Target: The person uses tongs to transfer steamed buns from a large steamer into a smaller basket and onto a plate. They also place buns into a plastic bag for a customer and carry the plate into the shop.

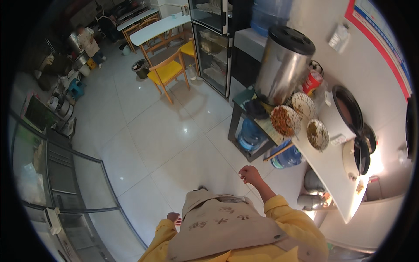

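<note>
My right hand (250, 175) hangs over the tiled floor with its fingers curled in; I see nothing held in it. It is nearest the water jugs under the dark-framed table. My left hand (173, 216) is low beside my beige apron (219, 226), which bears writing; most of its fingers are hidden. Off to the right, a bowl of reddish food (285, 120), a speckled bowl with greenish food (317, 135) and a third speckled bowl (303, 105) stand near a white counter (327, 173). Both hands are apart from them.
A steel insulated barrel (284, 65) stands on the dark-framed table (234, 126), above a blue water jug (250, 136). Ahead are a yellow-seated chair (166, 72), a trash bin (140, 69) and a glass-door cabinet (212, 59). A glass-panelled frame (88, 177) is at left; two people stand far back.
</note>
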Tool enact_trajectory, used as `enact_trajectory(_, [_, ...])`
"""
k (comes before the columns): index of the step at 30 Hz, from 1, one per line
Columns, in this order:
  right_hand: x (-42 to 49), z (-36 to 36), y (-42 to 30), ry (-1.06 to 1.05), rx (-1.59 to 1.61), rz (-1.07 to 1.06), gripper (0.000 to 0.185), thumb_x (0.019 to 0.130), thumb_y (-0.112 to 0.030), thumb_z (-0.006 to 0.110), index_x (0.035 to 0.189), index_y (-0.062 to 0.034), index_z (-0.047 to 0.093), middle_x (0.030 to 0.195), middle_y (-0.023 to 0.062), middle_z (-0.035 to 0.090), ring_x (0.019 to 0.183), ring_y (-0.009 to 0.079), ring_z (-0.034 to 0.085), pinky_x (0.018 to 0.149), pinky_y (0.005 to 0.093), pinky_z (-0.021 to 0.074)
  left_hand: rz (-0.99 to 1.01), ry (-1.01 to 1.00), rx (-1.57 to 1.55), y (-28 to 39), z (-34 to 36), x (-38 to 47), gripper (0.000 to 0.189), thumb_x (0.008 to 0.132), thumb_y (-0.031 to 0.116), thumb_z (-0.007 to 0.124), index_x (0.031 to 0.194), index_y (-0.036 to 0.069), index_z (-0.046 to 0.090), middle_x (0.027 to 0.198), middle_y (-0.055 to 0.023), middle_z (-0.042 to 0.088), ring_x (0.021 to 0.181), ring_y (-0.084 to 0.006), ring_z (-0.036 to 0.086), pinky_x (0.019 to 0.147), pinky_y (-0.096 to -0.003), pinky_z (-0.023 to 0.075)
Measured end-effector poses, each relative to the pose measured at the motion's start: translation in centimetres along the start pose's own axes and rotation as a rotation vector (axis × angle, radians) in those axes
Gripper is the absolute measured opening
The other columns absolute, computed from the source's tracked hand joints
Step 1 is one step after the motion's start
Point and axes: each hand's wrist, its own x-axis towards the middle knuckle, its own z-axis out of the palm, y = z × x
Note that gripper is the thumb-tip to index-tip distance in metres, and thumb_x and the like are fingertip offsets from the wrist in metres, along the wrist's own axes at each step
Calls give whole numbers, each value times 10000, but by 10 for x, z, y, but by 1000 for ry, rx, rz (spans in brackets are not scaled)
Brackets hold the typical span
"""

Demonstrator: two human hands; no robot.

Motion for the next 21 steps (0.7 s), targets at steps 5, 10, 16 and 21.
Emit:
enact_trajectory(5, [112,-2,-77,37,42,-26,165,928,-128,624,927,22,692,729,94,665,473,131,587,437,278,495,279,-57,295,82,2,52,239,962,255,587,1031,28,613,924,-149,650,739,-307,643,626,-493,562])
enact_trajectory(10, [212,8,-165,135,221,-61,150,928,-105,592,910,13,682,698,85,649,451,142,574,412,278,471,276,-135,142,227,-26,110,202,943,248,587,967,50,619,817,-126,630,659,-281,623,545,-477,534])
enact_trajectory(16, [348,-32,-327,349,279,-324,148,943,-164,629,971,-24,669,726,63,637,478,133,579,436,285,507,379,-78,-215,458,-102,109,184,944,264,582,992,87,600,772,-84,599,643,-240,604,595,-440,547])
enact_trajectory(21, [438,-76,-455,411,331,-448,149,941,-167,636,981,-28,673,735,65,636,461,140,563,427,280,489,473,45,-306,549,-120,95,242,935,255,605,1087,68,588,839,-84,627,697,-239,622,625,-427,562])
